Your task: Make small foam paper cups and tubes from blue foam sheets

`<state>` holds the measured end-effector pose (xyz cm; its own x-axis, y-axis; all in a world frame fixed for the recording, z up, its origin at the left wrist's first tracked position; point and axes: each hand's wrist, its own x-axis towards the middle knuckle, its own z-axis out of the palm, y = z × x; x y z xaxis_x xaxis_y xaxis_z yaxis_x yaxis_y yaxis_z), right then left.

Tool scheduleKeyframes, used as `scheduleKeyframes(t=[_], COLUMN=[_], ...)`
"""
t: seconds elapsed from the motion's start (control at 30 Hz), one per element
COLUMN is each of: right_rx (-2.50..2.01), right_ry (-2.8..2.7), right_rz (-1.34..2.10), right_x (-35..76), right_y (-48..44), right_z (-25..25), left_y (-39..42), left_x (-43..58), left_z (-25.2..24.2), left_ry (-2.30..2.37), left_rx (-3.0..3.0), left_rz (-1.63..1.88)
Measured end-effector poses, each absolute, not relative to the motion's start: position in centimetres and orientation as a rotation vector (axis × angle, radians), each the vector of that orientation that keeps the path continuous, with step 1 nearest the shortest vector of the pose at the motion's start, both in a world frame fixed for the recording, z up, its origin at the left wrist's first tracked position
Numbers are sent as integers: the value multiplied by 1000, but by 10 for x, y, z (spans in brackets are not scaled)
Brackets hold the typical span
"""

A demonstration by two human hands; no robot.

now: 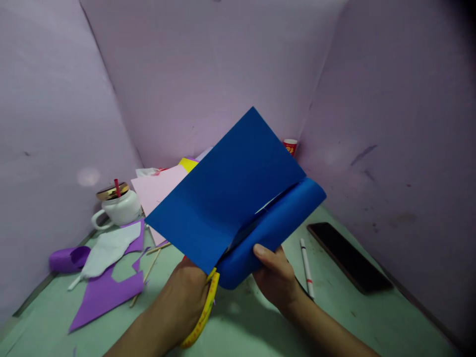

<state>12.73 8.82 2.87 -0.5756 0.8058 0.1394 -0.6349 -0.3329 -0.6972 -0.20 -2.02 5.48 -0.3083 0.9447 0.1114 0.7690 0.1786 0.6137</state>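
Observation:
A large blue paper sheet (223, 193), its right side curled over into a loose roll, is held up at a tilt in front of me. My right hand (273, 272) grips the rolled part, thumb on top and fingers underneath. At the sheet's lower left corner, my left hand (189, 282) is closed, its fingertips hidden behind the paper. A yellow curved band with small dark marks (204, 312) runs down beside the left hand and wrist. A bit of red shows behind the left knuckles, too little to name.
Purple scraps (107, 300), a purple roll (69, 259), a white leaf-shaped piece (111, 250) and thin sticks (147, 277) lie left. A white mug (121, 208) and pink paper (159, 186) stand behind. Right are a white pen (307, 267), a phone (347, 255) and a red cup (290, 146).

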Motion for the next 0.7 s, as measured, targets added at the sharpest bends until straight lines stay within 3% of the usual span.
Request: scheduleKeyframes(t=[0.43,0.7], right_rx=[-289,-265], right_ry=[-864,-903], right_rz=[2045,2050], right_x=[123,124], right_y=[87,88], right_z=[26,28], left_y=[-18,-19], left_x=[-13,-15], left_z=[43,33], left_ry=[2100,1982], left_rx=[1891,1869], left_rz=[719,844])
